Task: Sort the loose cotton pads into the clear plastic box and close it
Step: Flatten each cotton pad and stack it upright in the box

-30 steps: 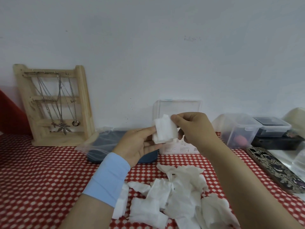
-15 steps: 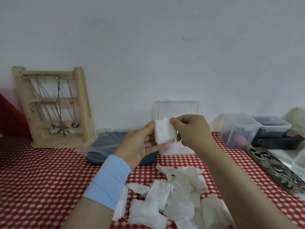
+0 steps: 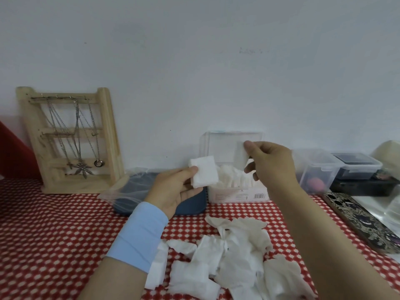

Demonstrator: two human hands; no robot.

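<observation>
Holding entries first. Left hand (image 3: pixel 173 188): we log a white cotton pad (image 3: pixel 203 174) pinched between thumb and fingers, held above the red-checked worktop (image 3: pixel 43 234). Right hand (image 3: pixel 271 167): a second pad (image 3: pixel 240 155) gripped at the thumb tip, over the open clear plastic box (image 3: pixel 237 192), whose lid (image 3: pixel 225 146) stands upright against the wall. Inside the box we see pads packed on edge. Nearer us than the box, we note a heap of loose pads (image 3: pixel 229 256) on the worktop

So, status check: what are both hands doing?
Left hand holds thick pad. Right hand pinches thin pad at the open clear box. Loose pile in front; nothing blocks it.
</observation>
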